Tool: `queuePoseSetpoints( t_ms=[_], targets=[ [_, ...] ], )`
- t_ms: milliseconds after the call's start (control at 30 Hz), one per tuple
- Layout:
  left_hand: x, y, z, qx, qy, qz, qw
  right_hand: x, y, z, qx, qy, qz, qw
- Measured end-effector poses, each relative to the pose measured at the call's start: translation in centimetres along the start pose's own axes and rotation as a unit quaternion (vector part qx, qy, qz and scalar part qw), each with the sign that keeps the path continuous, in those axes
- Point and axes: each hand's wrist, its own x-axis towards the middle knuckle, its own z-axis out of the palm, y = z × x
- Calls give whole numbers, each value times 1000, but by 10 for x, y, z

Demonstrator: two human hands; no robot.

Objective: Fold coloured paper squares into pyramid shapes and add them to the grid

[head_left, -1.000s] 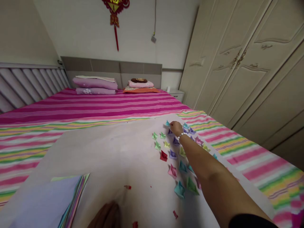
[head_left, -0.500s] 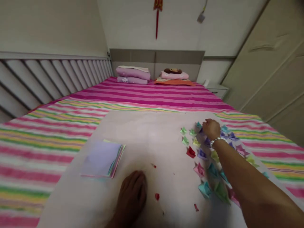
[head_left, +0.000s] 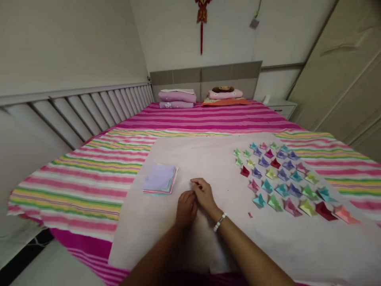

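Observation:
My left hand (head_left: 186, 208) and my right hand (head_left: 204, 194) meet low on the pale sheet (head_left: 208, 159) spread over the bed. Both have their fingers curled and pressed together, touching each other. Whatever they hold is too small or hidden to name. A white bead bracelet (head_left: 220, 221) circles my right wrist. A stack of coloured paper squares (head_left: 160, 179), lilac on top, lies just left of the hands. To the right, several small folded paper shapes (head_left: 282, 178) in many colours lie in rows. A tiny red scrap (head_left: 250, 215) lies between them and my right arm.
The bed has a pink and rainbow striped cover (head_left: 98, 167). Folded pink bedding (head_left: 177, 98) and a pillow (head_left: 225, 94) lie by the headboard. A slatted panel (head_left: 89, 111) runs along the left, a wardrobe (head_left: 342, 71) stands on the right, and a nightstand (head_left: 281, 107) is beyond.
My right hand has drawn back from the far rows of folded shapes and joined my left hand near the sheet's front. The view has swung left and lower.

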Motion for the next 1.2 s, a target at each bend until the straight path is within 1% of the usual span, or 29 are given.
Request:
queuePoseSetpoints(
  t_ms=[67, 133, 233, 333, 400, 467, 600, 767, 867, 1000, 1200],
  targets=[
    [-1, -8, -16, -4, 18, -10, 1000, -10, -3, 13, 13, -23, -13, 1000],
    [2, -22, -37, -2, 44, -28, 999, -12, -5, 21, 17, -49, -28, 998],
    [13, -54, -67, 2, 79, -67, 995, -7, -6, 33, 12, -83, -44, 996],
    [22, -85, -84, 1, 77, -88, 993, -1, -6, 48, 2, -105, -53, 993],
    [23, -100, -86, 0, 67, -102, 992, -1, -5, 57, -6, -111, -58, 992],
    [19, -110, -82, -2, 57, -116, 992, -2, -3, 63, -15, -113, -62, 992],
    [9, -119, -72, -12, 45, -132, 990, -8, 2, 67, -39, -113, -68, 991],
    [3, -122, -66, -25, 43, -143, 988, -13, 2, 67, -66, -122, -79, 987],
    [1, -122, -65, -28, 43, -148, 988, -16, -1, 67, -102, -130, -90, 982],
    [0, -119, -65, -28, 39, -155, 987, -18, -3, 67, -151, -136, -105, 973],
    [0, -116, -68, -26, 22, -158, 987, -21, -2, 68, -177, -134, -113, 969]
  ],
)
